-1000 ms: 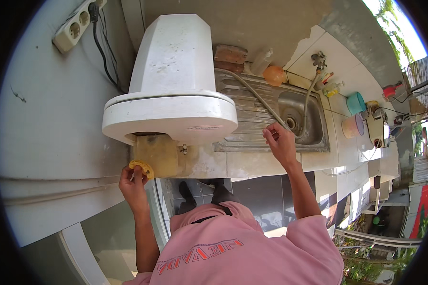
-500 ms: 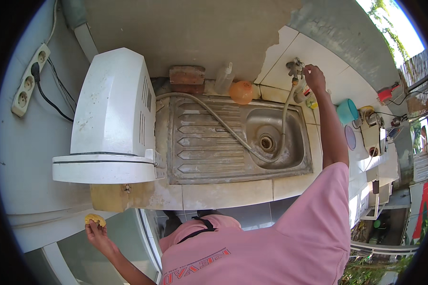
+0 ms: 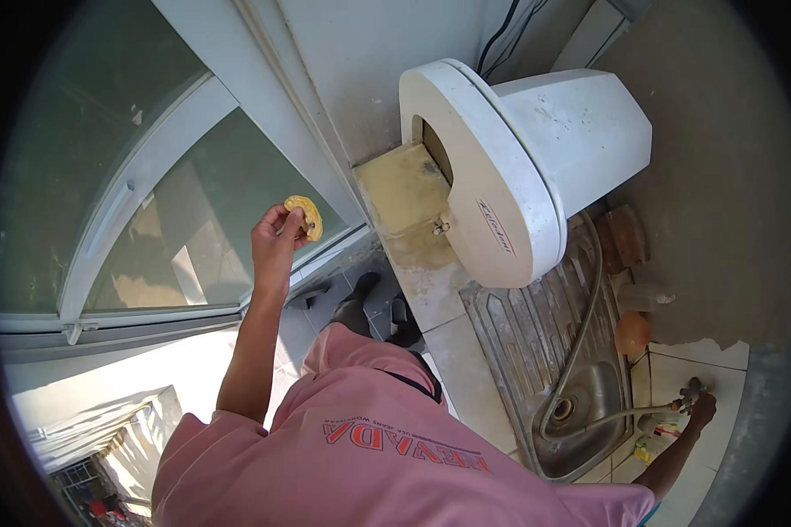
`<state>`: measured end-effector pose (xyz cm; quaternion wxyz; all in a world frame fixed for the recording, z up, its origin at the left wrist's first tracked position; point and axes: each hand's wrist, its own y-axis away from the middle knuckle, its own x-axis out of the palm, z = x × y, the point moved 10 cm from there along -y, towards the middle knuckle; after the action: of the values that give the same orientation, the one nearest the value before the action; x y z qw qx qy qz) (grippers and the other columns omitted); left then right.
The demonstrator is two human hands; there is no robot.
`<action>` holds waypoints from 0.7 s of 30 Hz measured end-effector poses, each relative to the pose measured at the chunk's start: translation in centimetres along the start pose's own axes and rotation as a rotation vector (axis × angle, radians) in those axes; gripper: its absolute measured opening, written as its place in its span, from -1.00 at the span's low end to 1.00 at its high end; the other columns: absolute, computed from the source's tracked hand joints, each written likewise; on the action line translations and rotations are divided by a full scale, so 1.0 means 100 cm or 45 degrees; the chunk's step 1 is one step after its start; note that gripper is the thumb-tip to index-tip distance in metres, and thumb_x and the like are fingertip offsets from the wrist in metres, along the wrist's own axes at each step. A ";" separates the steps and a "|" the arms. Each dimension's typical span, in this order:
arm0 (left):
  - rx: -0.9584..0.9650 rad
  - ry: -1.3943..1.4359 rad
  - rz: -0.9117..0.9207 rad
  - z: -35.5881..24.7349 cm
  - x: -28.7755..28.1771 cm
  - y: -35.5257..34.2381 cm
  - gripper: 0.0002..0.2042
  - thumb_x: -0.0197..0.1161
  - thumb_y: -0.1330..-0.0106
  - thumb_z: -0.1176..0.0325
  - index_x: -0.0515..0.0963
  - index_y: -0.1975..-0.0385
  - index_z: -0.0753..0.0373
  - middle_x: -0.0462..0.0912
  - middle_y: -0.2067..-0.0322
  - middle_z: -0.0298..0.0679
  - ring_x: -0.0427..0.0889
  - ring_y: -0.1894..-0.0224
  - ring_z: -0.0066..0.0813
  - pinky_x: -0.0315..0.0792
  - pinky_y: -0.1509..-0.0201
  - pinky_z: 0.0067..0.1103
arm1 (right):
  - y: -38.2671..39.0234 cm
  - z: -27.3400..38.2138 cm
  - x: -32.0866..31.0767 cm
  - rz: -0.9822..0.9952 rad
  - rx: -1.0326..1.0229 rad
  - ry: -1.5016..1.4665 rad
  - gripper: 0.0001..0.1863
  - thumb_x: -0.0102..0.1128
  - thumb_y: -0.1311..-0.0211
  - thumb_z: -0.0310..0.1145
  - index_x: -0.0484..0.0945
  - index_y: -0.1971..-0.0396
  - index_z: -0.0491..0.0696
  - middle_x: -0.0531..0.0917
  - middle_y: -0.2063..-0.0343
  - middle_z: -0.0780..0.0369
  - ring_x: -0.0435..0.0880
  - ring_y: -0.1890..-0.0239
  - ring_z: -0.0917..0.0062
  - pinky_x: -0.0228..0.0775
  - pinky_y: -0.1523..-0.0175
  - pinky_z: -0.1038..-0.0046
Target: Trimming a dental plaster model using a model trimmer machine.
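My left hand (image 3: 275, 237) is raised in front of the glass door, pinching a yellow crescent-shaped piece (image 3: 306, 220) with rough edges and small dark spots. Its exact kind does not show. Far off to the lower right, my right hand (image 3: 703, 409) grips the tap (image 3: 692, 389) on the tiled wall; its fingers are partly hidden. From the tap, a pale hose (image 3: 619, 415) runs down into the steel sink (image 3: 574, 457) and across the ribbed drainboard (image 3: 529, 338). Whether water flows cannot be seen.
A large white machine with a rounded front (image 3: 492, 211) overhangs the counter (image 3: 444, 290) beside the drainboard. An orange ball-like object (image 3: 632, 334), a clear bottle (image 3: 648, 297) and red bricks (image 3: 622, 237) line the wall behind the sink. A white-framed glass door (image 3: 194, 202) stands at left.
My view has swung left, so the door now fills the left side and the sink sits lower right. The left hand still holds the yellow piece; the right hand stays at the tap.
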<state>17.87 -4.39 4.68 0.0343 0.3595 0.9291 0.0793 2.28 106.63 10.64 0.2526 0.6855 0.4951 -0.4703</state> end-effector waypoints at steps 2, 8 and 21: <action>-0.010 0.010 -0.016 0.003 -0.003 0.002 -0.78 0.23 -0.40 0.26 0.56 0.20 0.30 0.61 0.34 -0.32 0.61 0.33 -0.62 0.57 0.18 -0.62 | -0.002 0.007 -0.007 -0.014 0.067 -0.048 -0.61 -0.05 -0.39 -0.08 0.60 0.24 -0.10 0.65 0.21 0.04 0.63 0.11 0.08 0.46 0.05 0.09; -0.015 0.020 0.008 0.010 -0.004 0.002 -0.78 0.23 -0.40 0.26 0.56 0.21 0.31 0.62 0.33 -0.31 0.61 0.32 -0.64 0.59 0.15 -0.64 | 0.006 0.005 -0.023 -0.054 0.188 -0.070 -0.49 -0.04 -0.40 0.04 0.59 0.26 -0.19 0.69 0.29 -0.04 0.68 0.16 0.03 0.50 0.07 0.07; -0.034 0.011 0.047 0.012 0.003 0.005 -0.81 0.21 -0.41 0.30 0.56 0.22 0.33 0.58 0.36 -0.32 0.60 0.33 -0.63 0.61 0.18 -0.64 | 0.018 0.005 -0.039 0.004 0.374 -0.041 -0.41 -0.02 -0.31 0.15 0.57 0.06 -0.13 0.67 0.14 -0.05 0.66 0.05 0.06 0.50 -0.02 0.08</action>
<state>18.14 -3.66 3.55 0.0338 0.3760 0.9212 0.0939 3.46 103.85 13.69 0.1581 0.7082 0.4158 -0.5482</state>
